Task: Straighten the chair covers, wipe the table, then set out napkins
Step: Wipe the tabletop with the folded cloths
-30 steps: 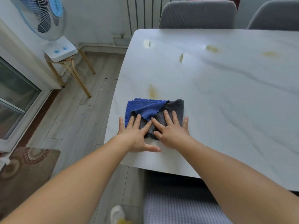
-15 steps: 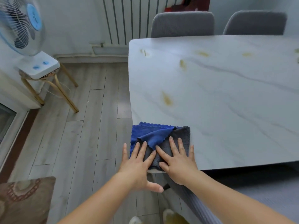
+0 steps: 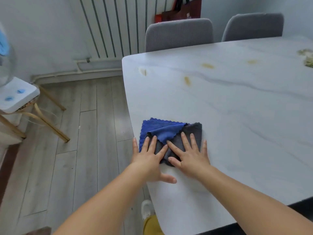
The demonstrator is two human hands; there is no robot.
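**Status: mid-wipe, near corner only, most of the table left**

I see both hands flat on the cloth (image 3: pixel 171 134), which sits on the table (image 3: pixel 245 119) just beside its near-left edge. Left hand (image 3: pixel 149 160) is spread, fingers splayed over the cloth's left half, thumb out on bare tabletop. Right hand (image 3: pixel 189 156) is spread too, palm down on the right half. No pinch, just pressing down.

Cloth is folded, blue layer over grey, lying flat.

Progress as I judge it:
- Chair covers: the two grey chairs (image 3: pixel 179 33) at the far side look smooth from here. I can't confirm the near ones.
- Wipe: in hand, early. Yellowish stains (image 3: pixel 187 80) remain past the cloth toward the far edge, more at (image 3: pixel 208 65) and (image 3: pixel 252 61). Some crumbly debris (image 3: pixel 306 56) at the far right.
- Napkins: none visible, not started.

Next pass likely needs to push away from me, through the stain line.
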